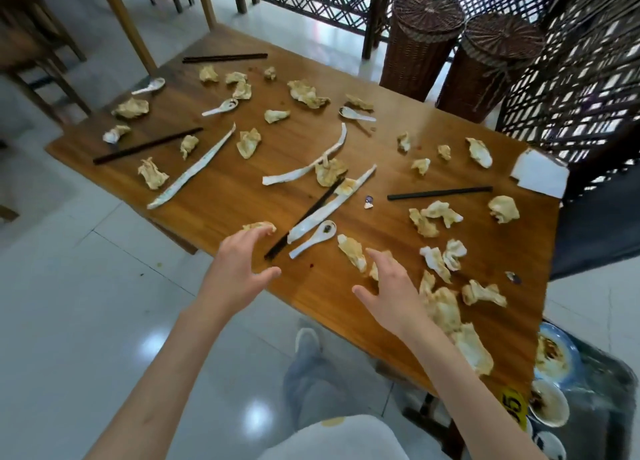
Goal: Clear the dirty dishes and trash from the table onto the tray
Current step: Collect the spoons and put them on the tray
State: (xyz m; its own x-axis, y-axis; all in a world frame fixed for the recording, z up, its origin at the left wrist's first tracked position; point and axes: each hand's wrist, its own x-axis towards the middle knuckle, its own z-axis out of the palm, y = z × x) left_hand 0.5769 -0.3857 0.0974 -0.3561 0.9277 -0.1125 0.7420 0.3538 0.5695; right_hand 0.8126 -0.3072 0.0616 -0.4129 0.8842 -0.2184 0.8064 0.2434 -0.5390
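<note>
Wooden table [225,196] on a pale tiled floor [86,321], wicker baskets [420,44] and lattice chairs [571,89] behind its far edge. Tabletop strewn with crumpled, stained napkins [247,143], white soup spoons [313,240], dark chopsticks [440,193] and long white paper sleeves [194,170].

Both bare forearms reach in from the bottom of the view, over the near edge of the table.

Left hand [239,269]: palm down, fingers spread and slightly bent, thumb pointing right. Fingertips just at a crumpled napkin [259,226] near the table edge; no grip closed on it. Holds nothing.

Right hand [391,286]: palm down, fingers spread and relaxed, thumb out to the left. It hangs over a cluster of napkins [443,307] near the near right corner; cannot tell whether the fingertips touch them. Holds nothing.

Between the two hands: a pair of chopsticks [304,219] lying diagonally, a spoon beside them, a paper sleeve [332,205] alongside.

Tray [602,407]: dark, at the lower right, just beside the table's corner and lower than the tabletop. It carries dirty bowls [550,402] and a blue-rimmed plate [557,355] with food residue.
</note>
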